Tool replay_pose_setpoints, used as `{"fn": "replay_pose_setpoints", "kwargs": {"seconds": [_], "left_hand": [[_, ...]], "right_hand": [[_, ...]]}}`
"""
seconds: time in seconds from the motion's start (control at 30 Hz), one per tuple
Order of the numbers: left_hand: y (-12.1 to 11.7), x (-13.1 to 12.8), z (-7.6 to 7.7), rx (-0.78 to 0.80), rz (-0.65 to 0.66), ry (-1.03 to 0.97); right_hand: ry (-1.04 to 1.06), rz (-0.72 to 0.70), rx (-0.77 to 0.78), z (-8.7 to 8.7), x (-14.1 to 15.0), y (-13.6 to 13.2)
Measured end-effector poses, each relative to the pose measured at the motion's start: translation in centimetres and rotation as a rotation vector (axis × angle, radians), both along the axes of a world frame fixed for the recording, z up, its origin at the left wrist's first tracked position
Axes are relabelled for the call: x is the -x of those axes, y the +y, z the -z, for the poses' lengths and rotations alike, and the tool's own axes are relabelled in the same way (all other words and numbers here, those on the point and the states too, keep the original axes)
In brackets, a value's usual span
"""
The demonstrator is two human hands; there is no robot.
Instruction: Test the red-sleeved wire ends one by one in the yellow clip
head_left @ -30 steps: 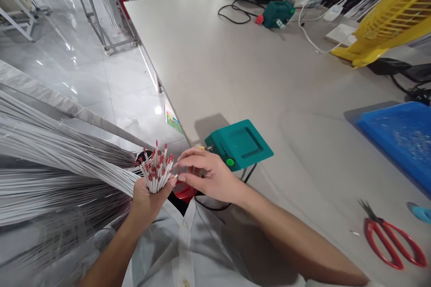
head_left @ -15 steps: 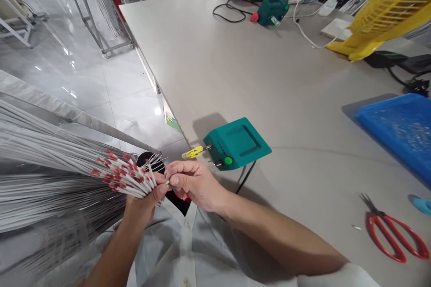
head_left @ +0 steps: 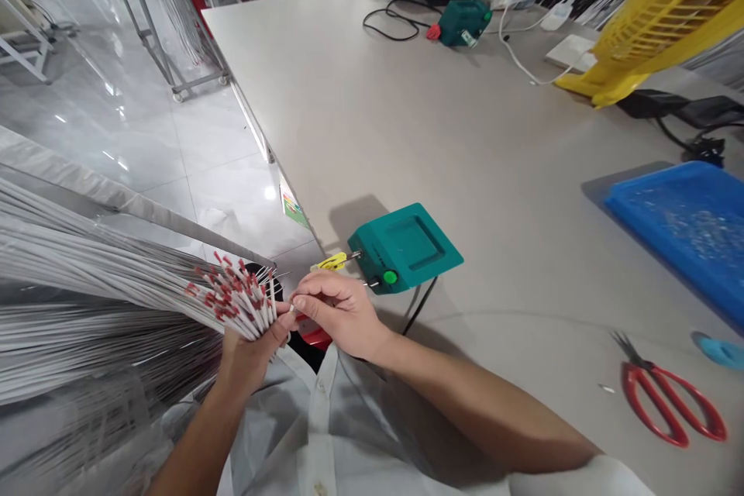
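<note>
A thick bundle of white cables (head_left: 251, 316) with red-tipped ends is gripped in my left hand (head_left: 256, 353), at the lower left. The red ends fan upward above my thumb. My right hand (head_left: 342, 315) meets the left one at the bundle's right side, thumb and forefinger pinched on a small whitish cable end (head_left: 292, 308). Just beyond my right hand stands a green device (head_left: 407, 248) with a green button. A yellow clip (head_left: 332, 262) is attached to its front terminal, partly behind my fingers.
Long grey-white cables (head_left: 87, 271) hang along a rail on the left. On the table (head_left: 360, 108) lie red-handled scissors (head_left: 668, 395), a blue tray (head_left: 686, 225) and a blue ring-shaped piece (head_left: 721, 351). Farther back are a yellow fan (head_left: 668, 23) and a second green device (head_left: 463, 22).
The red-tipped ends of the bundle have swung right and more upright in my left hand. My right hand keeps its pinch beside it. The whole view has shifted slightly.
</note>
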State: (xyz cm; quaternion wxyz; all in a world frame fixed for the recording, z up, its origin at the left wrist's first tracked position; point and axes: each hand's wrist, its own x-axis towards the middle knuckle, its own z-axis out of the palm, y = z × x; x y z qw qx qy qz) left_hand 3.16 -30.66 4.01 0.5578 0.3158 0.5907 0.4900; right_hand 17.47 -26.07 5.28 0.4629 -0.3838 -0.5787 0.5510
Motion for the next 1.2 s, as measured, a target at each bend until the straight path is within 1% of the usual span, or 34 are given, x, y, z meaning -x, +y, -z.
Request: {"fn": "replay_pose_setpoints", "kwargs": {"seconds": [0.07,0.1,0.2,0.23,0.27,0.3,0.33,0.4,0.47,0.5,0.53,0.6,0.63,0.67,0.7,0.77,0.83,0.9,0.97,1.03,1.1,1.17,1.2], "left_hand": [[0.0,-0.1,-0.2,0.006,-0.002,0.001],[-0.1,-0.2,-0.3,0.014,-0.008,0.005],[-0.3,-0.8,-0.3,-0.006,-0.041,0.039],[-0.4,-1.1,-0.3,-0.023,-0.057,0.058],[-0.5,-1.3,-0.1,-0.035,-0.073,0.08],[-0.5,-1.5,0.0,-0.043,-0.092,0.107],[-0.5,-1.7,0.1,-0.043,-0.106,0.137],[-0.5,-2.0,0.1,-0.033,-0.125,0.195],[-0.5,-2.1,0.0,-0.021,-0.127,0.23],[-0.4,-2.2,0.0,-0.014,-0.119,0.241],[-0.3,-2.1,-0.1,-0.004,-0.114,0.249],[-0.1,-2.0,-0.2,0.013,-0.119,0.255],[0.0,-1.8,-0.1,0.018,-0.13,0.251],[0.1,-1.7,-0.1,0.023,-0.148,0.243],[0.3,-1.5,0.0,0.029,-0.162,0.233],[0.4,-1.3,0.0,0.036,-0.155,0.206],[0.4,-1.3,-0.1,0.03,-0.133,0.19],[0.2,-1.5,-0.2,0.015,-0.102,0.187],[0.1,-1.6,-0.3,-0.01,-0.081,0.192],[-0.1,-1.6,-0.4,-0.04,-0.065,0.204],[-0.1,-1.5,-0.6,-0.053,-0.03,0.229],[0.0,-1.3,-0.7,-0.049,0.022,0.265],[0.0,-1.2,-0.8,-0.046,0.044,0.283]], "right_hand": [[-0.054,0.028,-0.048,0.2,-0.1,-0.1],[-0.04,0.038,-0.022,0.3,0.0,-0.2],[0.105,0.002,0.185,0.5,0.5,-0.7],[0.137,-0.004,0.231,0.6,0.6,-0.8],[0.132,0.007,0.231,0.6,0.7,-0.8],[0.085,0.032,0.182,0.6,0.7,-0.8],[0.004,0.061,0.088,0.6,0.6,-0.8],[-0.213,0.086,-0.19,0.6,0.1,-0.5],[-0.433,0.033,-0.482,0.6,-0.8,-0.2],[-0.517,-0.003,-0.605,0.6,-1.3,0.0],[-0.579,-0.036,-0.705,0.6,-1.8,0.1],[-0.622,-0.086,-0.815,0.4,-2.6,0.1],[-0.599,-0.098,-0.818,0.2,-2.9,0.0],[-0.555,-0.089,-0.783,0.0,-3.1,-0.1],[-0.499,-0.061,-0.712,-0.2,-3.2,-0.2],[-0.384,0.028,-0.508,-0.5,-3.1,-0.3],[-0.322,0.078,-0.306,-0.6,-2.7,-0.2],[-0.314,0.036,-0.173,-0.5,-2.1,0.0],[-0.312,-0.054,-0.091,-0.3,-1.4,0.2],[-0.266,-0.114,-0.053,-0.1,-0.8,0.4],[-0.214,-0.135,-0.055,0.0,-0.4,0.4],[-0.245,-0.122,-0.125,0.4,-0.3,0.2],[-0.308,-0.116,-0.197,0.6,-0.4,0.0]]}}
